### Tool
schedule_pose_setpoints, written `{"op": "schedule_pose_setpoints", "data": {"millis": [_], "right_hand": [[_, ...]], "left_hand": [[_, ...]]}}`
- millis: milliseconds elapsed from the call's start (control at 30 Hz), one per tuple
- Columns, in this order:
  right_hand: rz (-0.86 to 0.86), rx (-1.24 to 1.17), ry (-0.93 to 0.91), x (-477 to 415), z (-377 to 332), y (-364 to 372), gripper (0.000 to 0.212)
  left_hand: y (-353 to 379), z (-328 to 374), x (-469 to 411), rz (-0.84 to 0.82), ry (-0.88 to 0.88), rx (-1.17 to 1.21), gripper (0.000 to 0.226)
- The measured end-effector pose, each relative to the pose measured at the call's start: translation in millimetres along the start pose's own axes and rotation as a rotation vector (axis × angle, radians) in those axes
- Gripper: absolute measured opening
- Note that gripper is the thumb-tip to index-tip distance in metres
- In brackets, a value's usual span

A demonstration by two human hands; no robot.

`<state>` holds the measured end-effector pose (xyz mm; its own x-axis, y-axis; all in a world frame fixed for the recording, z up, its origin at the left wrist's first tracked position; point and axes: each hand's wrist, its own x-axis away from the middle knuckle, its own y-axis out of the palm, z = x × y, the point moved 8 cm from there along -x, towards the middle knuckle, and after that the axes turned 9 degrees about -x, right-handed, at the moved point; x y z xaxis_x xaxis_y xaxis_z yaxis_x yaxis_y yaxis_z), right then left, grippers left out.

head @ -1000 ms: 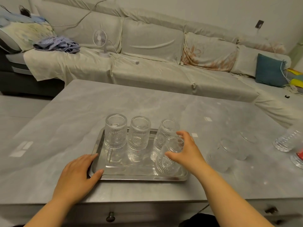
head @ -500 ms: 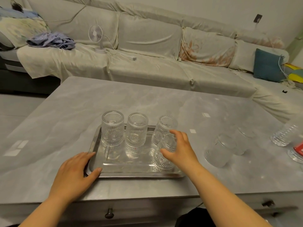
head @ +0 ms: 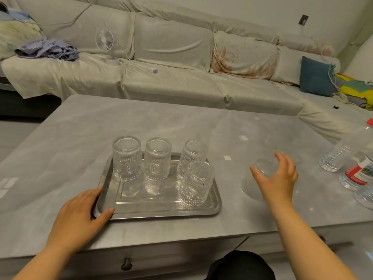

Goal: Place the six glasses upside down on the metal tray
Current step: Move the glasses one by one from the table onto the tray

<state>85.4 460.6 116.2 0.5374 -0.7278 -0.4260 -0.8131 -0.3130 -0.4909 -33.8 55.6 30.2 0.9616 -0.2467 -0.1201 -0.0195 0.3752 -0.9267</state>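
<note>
A grey marbled table (head: 141,126) fills the space in front of me, with a long covered sofa (head: 173,57) behind it and a small fan (head: 105,40) standing on the seat. The metal tray (head: 159,211) lies near my edge of the table. Four ribbed glasses stand upside down on it: three in a far row, left (head: 126,158), middle (head: 157,160) and right (head: 192,154), and a fourth (head: 196,183) nearer, at the right end, just in front of the right one. My left hand (head: 80,215) rests flat on the table, its fingers (head: 105,212) spread and touching the tray's near left corner, holding nothing. My right hand (head: 276,178) is right of the tray, fingers (head: 282,158) curved wide open around the top of a fifth glass (head: 262,168) standing on the table; I cannot tell whether they touch it. Plastic bottles (head: 335,156) stand at the far right.
</note>
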Motion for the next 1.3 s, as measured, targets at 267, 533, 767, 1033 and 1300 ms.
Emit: {"op": "schedule_pose_setpoints", "data": {"millis": [267,533,767,1033,1300], "right_hand": [[0.036,-0.327,0.319,-2.2,68.1,22.1,0.090],[0.099,-0.280,0.373,-11.7,83.1,18.8,0.072],[0.138,-0.509,0.326,-18.6,44.5,3.6,0.061],[-0.195,-0.775,-0.027,27.2,-103.7,9.4,0.051],[-0.543,-0.655,0.042,119.1,-133.0,104.5,0.065]], "left_hand": [[2.7,0.2,-1.0,0.004,0.006,-0.016,0.074],[4.3,2.7,-6.0,0.010,0.022,-0.030,0.083],[5.2,0.1,-6.1,0.034,0.026,-0.028,0.066],[6.0,-3.9,-3.6,0.031,0.005,0.011,0.057],[5.3,-6.7,-2.3,0.019,-0.013,0.051,0.057]]}}
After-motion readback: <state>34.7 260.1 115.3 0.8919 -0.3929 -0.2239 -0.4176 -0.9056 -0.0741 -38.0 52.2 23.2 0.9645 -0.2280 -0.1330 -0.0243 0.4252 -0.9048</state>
